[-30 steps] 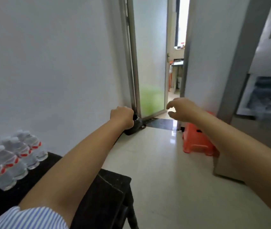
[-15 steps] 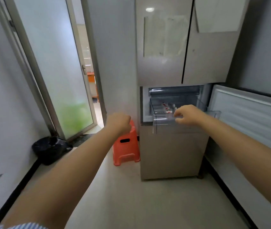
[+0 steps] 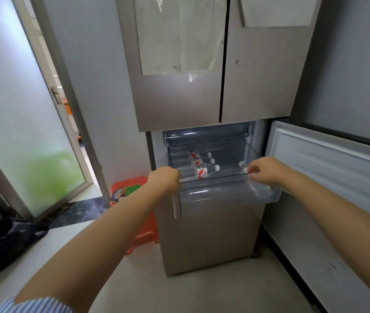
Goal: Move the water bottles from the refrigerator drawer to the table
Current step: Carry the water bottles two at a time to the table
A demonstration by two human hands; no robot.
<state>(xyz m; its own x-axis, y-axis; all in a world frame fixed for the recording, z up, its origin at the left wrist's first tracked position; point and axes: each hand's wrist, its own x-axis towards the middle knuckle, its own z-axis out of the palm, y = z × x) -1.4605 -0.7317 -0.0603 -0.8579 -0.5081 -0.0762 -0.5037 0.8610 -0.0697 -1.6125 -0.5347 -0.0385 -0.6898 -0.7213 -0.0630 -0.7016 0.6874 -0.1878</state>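
Note:
The refrigerator's (image 3: 179,105) clear drawer (image 3: 215,192) stands pulled out. Three water bottles with red-and-white labels lie on their sides at its left; the nearest one (image 3: 194,171) points its cap right, the others (image 3: 198,159) lie behind it. My left hand (image 3: 164,180) is curled at the drawer's front left corner, against the nearest bottle's base, with its fingers hidden. Another clear bottle (image 3: 242,164) leans in the front right corner. My right hand (image 3: 264,171) is closed around that bottle's neck, just below the cap.
The lower refrigerator door (image 3: 328,177) hangs open to the right. An orange plastic stool (image 3: 134,188) stands left of the refrigerator. A black bag (image 3: 5,238) lies on the floor by the frosted glass door (image 3: 21,109). The table is out of view.
My view swung from the table and doorway to the refrigerator and moved closer. Both hands reached the drawer; the right one closed on the right-hand bottle's neck.

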